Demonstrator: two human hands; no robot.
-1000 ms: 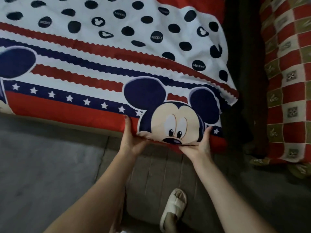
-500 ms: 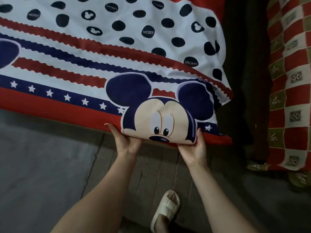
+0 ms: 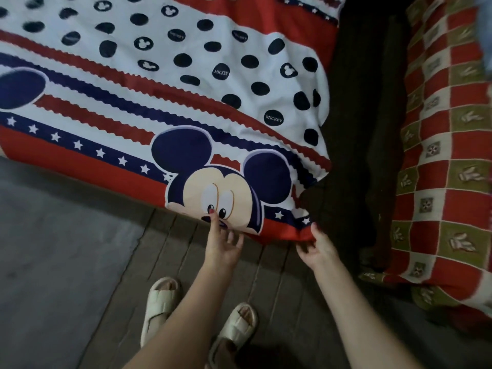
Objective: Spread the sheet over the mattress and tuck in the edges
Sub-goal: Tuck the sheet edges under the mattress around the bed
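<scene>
Sheet edge handled at the bed's near corner.

The patterned sheet (image 3: 186, 102) was seen spread over the mattress, its red border hanging just beyond the fingertips of both hands. The left hand (image 3: 222, 246) was held loose and released, one straight finger laid on the printed cartoon face above it, the other fingers (image 3: 234, 239) relaxed below the hem and nothing grasped. The right hand (image 3: 318, 249) was placed at the red corner of the sheet, its thumb touching the hem; whether the cloth was actually pinched cannot be told. Two pale sandals (image 3: 159, 302) were seen on the floor behind the wrists, and a checked cloth (image 3: 452, 155) lay well to the right of the right fingers.
</scene>
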